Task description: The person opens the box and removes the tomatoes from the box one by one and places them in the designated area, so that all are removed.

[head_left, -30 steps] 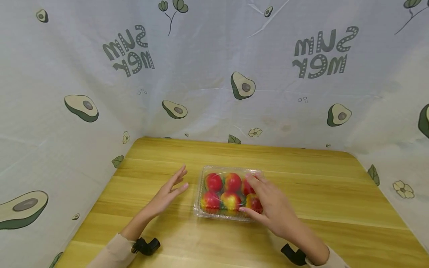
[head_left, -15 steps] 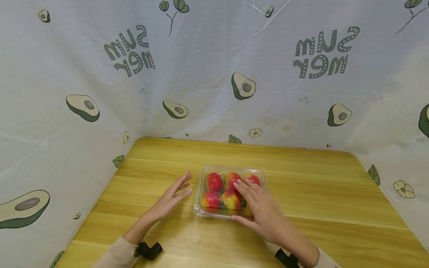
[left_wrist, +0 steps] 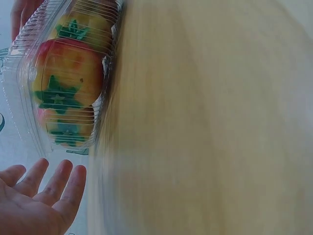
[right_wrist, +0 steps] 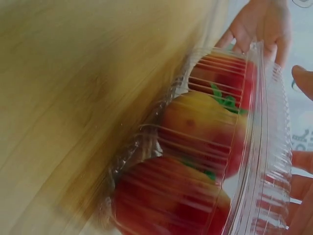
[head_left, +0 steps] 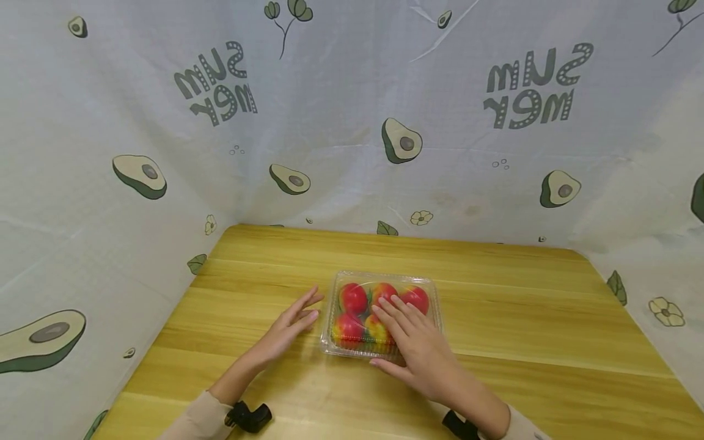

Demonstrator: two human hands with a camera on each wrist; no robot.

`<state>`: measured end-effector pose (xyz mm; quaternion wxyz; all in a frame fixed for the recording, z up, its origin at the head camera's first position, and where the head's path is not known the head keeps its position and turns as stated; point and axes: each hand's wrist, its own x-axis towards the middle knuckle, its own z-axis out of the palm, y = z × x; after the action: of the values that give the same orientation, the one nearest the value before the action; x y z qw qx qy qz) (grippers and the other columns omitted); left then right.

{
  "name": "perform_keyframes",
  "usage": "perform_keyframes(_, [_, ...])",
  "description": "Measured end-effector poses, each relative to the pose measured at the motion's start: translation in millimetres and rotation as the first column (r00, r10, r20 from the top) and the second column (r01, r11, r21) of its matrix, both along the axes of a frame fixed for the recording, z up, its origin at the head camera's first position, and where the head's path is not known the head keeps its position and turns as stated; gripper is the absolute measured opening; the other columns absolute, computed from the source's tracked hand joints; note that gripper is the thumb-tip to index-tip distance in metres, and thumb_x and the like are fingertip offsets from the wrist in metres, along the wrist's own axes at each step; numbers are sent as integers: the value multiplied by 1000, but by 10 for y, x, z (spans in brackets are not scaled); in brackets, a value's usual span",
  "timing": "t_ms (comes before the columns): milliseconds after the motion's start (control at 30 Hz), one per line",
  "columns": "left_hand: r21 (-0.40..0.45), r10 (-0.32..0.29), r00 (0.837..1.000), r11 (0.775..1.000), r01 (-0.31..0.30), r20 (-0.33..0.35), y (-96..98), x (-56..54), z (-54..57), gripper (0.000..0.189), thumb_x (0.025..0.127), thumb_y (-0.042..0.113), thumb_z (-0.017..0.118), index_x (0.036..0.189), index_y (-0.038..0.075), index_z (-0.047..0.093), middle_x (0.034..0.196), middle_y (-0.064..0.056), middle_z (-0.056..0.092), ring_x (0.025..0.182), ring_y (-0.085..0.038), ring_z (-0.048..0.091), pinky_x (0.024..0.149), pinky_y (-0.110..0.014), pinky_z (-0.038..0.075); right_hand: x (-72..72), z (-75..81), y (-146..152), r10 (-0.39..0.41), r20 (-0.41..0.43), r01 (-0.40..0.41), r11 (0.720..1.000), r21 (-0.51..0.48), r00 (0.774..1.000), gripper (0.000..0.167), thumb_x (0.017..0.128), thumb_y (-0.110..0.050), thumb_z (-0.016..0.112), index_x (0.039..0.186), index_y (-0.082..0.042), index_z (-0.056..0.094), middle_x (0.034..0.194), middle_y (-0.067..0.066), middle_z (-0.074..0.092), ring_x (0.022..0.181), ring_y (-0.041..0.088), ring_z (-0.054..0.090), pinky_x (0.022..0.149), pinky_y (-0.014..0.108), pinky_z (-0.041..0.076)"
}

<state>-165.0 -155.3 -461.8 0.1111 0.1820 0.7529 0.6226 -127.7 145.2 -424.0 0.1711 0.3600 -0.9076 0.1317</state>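
Note:
A clear plastic clamshell box (head_left: 346, 352) lies closed on the table, several red-and-yellow round fruits (head_left: 352, 298) inside it. Green star-shaped leaves on the fruits (left_wrist: 68, 78) show through the ribbed side in the left wrist view. My right hand (head_left: 415, 348) lies over the right part of the lid, fingers straight and slightly spread, thumb off the front edge; it hides some of the fruits. Just left of the box, my left hand (head_left: 283, 333) is held with fingers extended, palm facing the box wall, gripping nothing.
The wooden table (head_left: 522, 318) extends around the box on all sides. A white curtain (head_left: 330, 110) printed with avocados hangs behind it and along both sides. Each wrist wears a black camera mount (head_left: 249, 417).
My right hand has moved left across the lid, from its right end towards the middle. The left hand has come slightly closer to the box. The box stays in place.

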Motion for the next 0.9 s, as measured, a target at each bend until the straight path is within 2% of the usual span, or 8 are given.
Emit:
perform_keyframes(167, [38, -4, 999, 999, 3, 32, 22, 1, -16, 61, 108, 23, 42, 159, 3, 15, 156, -24, 29, 135, -45, 41, 105, -53, 43, -9, -32, -35, 14, -55, -14, 1000, 5, 998, 86, 83, -53, 76, 150, -8, 45, 154, 11, 41, 143, 30, 34, 111, 55, 33])
perform_keyframes(367, [114, -31, 996, 993, 21, 84, 46, 4, -33, 60, 109, 23, 40, 159, 2, 14, 156, -26, 28, 132, -44, 42, 106, -51, 43, -26, -49, -73, 36, -95, -35, 999, 15, 995, 87, 83, -52, 76, 149, -6, 45, 155, 12, 40, 142, 32, 37, 112, 53, 34])
perform_keyframes(667, [190, -67, 986, 981, 38, 152, 68, 6, -54, 58, 110, 21, 37, 159, 1, 12, 156, -28, 25, 131, -43, 42, 107, -49, 42, -41, -65, -90, 59, -106, -56, 998, 39, 993, 84, 89, -56, 68, 149, -4, 43, 154, 12, 41, 141, 31, 38, 113, 53, 33])
perform_keyframes(900, [215, -73, 973, 976, 25, 220, 81, 7, -64, 57, 111, 24, 35, 160, 5, 12, 157, -24, 24, 132, -39, 41, 104, -42, 45, -62, -79, -104, 68, -110, -64, 997, 37, 992, 83, 85, -45, 77, 148, -2, 45, 152, 14, 43, 140, 33, 39, 111, 54, 35])
